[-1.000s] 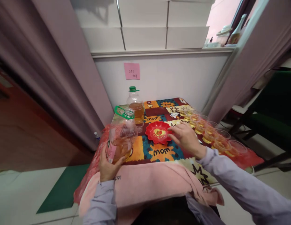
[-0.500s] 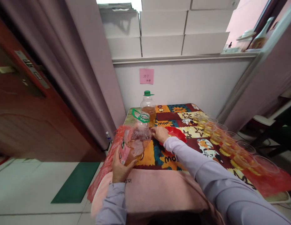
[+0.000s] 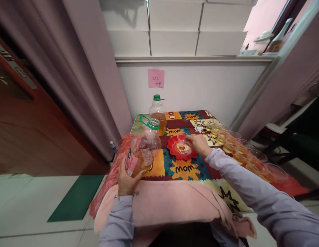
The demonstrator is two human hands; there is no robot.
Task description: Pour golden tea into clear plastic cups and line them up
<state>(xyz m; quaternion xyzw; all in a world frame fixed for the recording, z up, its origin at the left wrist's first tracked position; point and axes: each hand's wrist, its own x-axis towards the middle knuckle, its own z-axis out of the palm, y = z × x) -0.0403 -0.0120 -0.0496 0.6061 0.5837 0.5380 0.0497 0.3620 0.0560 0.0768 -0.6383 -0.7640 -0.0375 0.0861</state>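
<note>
My left hand [image 3: 126, 179] is wrapped round the base of a clear oil bottle [image 3: 142, 149] with a pink label and an open green-ringed neck, held tilted above the table's left side. My right hand [image 3: 199, 144] pinches a small clear plastic cup [image 3: 182, 139] over the red heart-patterned plate [image 3: 180, 151]. A second oil bottle [image 3: 157, 113] with a green cap stands upright behind, half full of amber liquid.
A row of several clear cups [image 3: 241, 151] holding amber liquid runs along the table's right edge. The table wears a colourful patchwork cloth [image 3: 185, 169] and a pink cloth [image 3: 174, 202] at the near edge. A curtain [image 3: 92, 85] hangs left; a pink note [image 3: 156, 78] is on the wall.
My right hand reached left beside the held bottle, picked up a small empty cup and brought it back over the red plate. The left hand kept its hold on the bottle.
</note>
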